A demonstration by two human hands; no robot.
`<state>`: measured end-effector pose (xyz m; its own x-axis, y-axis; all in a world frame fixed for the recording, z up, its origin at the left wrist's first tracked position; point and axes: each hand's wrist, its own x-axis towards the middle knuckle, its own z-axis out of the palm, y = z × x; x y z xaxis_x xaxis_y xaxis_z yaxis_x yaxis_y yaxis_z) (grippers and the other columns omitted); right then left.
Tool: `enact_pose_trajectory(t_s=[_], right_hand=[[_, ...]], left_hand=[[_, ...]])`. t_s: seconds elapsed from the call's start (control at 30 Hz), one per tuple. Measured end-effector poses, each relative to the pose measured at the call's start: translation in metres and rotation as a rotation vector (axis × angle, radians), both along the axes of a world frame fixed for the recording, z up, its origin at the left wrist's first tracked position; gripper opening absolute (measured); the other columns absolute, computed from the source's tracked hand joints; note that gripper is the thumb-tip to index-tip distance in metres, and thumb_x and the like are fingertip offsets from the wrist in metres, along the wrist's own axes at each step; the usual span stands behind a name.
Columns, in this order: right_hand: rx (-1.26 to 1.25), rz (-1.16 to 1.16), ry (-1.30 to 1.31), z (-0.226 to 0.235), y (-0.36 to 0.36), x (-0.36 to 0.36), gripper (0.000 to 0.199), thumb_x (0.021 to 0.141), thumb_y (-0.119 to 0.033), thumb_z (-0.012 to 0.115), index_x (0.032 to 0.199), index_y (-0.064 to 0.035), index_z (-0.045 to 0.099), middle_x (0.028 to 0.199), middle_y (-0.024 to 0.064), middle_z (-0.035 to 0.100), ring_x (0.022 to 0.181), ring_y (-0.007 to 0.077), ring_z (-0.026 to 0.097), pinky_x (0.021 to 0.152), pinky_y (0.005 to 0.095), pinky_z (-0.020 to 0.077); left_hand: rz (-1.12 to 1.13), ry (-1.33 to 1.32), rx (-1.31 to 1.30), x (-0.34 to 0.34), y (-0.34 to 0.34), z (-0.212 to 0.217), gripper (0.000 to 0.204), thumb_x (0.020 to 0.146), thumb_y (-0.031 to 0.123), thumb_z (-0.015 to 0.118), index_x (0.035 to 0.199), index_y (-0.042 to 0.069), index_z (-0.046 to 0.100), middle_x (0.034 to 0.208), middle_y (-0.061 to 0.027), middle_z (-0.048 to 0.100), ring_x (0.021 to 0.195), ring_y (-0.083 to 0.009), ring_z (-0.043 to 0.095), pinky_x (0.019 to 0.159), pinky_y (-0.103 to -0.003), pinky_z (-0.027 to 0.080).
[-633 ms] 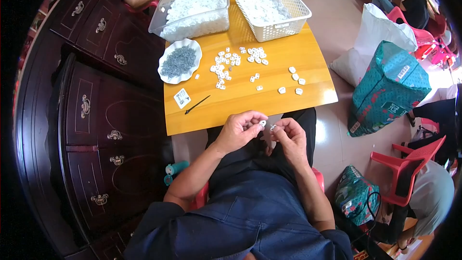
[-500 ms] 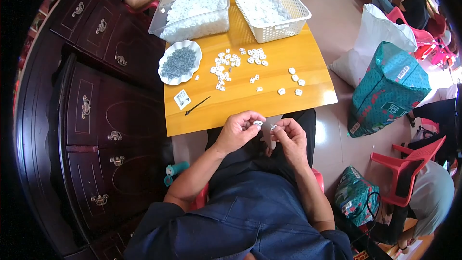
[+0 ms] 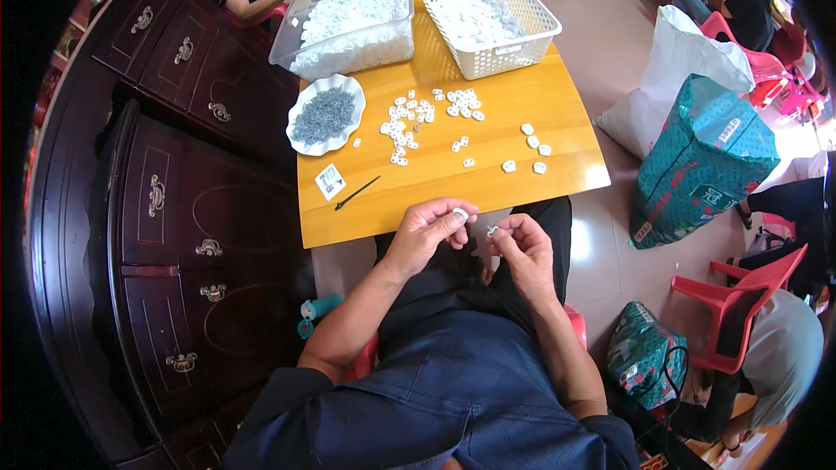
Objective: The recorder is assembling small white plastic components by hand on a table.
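Note:
Just in front of the table's near edge, my left hand pinches a small white plastic piece between thumb and fingers. Close to its right, my right hand grips a tiny whitish piece at the fingertips; its exact kind is too small to make out. The two pieces are apart. Beyond my hands, many small white plastic pieces with holes lie scattered over the wooden table. A white scalloped plate at the left holds a heap of small grey parts.
A clear bin and a white perforated basket, both full of white pieces, stand at the far side. A black thin tool and a white card lie at left. Dark drawers flank the left; a teal bag stands right.
My left hand has shifted slightly left and up, and the white piece in it has turned. My right hand has barely moved and keeps its pinch.

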<state>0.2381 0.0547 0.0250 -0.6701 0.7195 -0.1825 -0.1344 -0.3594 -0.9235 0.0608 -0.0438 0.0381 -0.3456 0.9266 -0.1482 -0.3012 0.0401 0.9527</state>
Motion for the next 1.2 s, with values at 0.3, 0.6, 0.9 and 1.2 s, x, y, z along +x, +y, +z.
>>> enact_pose_trajectory(t_s=[0.3,0.6,0.9,1.2], right_hand=[[0.054,0.011,-0.015,-0.008,-0.004,-0.002,0.007,0.098,-0.005,0.065,0.102,0.0007,0.065,0.089,0.0027,0.07,0.075,0.0075,0.063,0.071,0.022,0.0527],[0.041,0.032,-0.016,-0.01,-0.003,-0.001,0.009,0.098,-0.006,0.065,0.101,0.0011,0.065,0.086,0.0014,0.068,0.074,0.0064,0.063,0.069,0.0214,0.0517],[0.022,0.04,-0.019,-0.01,-0.003,0.0,0.008,0.097,-0.006,0.066,0.101,0.0014,0.065,0.086,0.0009,0.068,0.074,0.0063,0.063,0.069,0.0213,0.0514],[0.061,0.033,-0.04,-0.011,-0.003,0.001,0.007,0.097,-0.005,0.066,0.1,0.0015,0.065,0.086,0.0013,0.069,0.073,0.0063,0.063,0.069,0.0215,0.0519]], left_hand=[[-0.023,0.167,0.043,-0.005,0.001,0.0,0.019,0.098,0.003,0.064,0.116,-0.002,0.067,0.094,-0.0034,0.069,0.072,-0.0051,0.061,0.066,-0.021,0.052],[-0.104,0.344,0.045,0.0,0.001,0.006,0.021,0.094,-0.002,0.067,0.115,-0.001,0.069,0.092,-0.0014,0.073,0.075,-0.0038,0.065,0.068,-0.02,0.054],[-0.113,0.488,0.048,0.0,0.003,0.013,0.022,0.092,-0.002,0.067,0.113,0.0,0.072,0.088,-0.0006,0.073,0.072,-0.0027,0.064,0.066,-0.02,0.052],[-0.132,0.539,0.064,0.0,0.004,0.013,0.022,0.093,-0.003,0.066,0.114,0.0,0.072,0.086,-0.0008,0.072,0.069,-0.003,0.062,0.063,-0.02,0.051]])
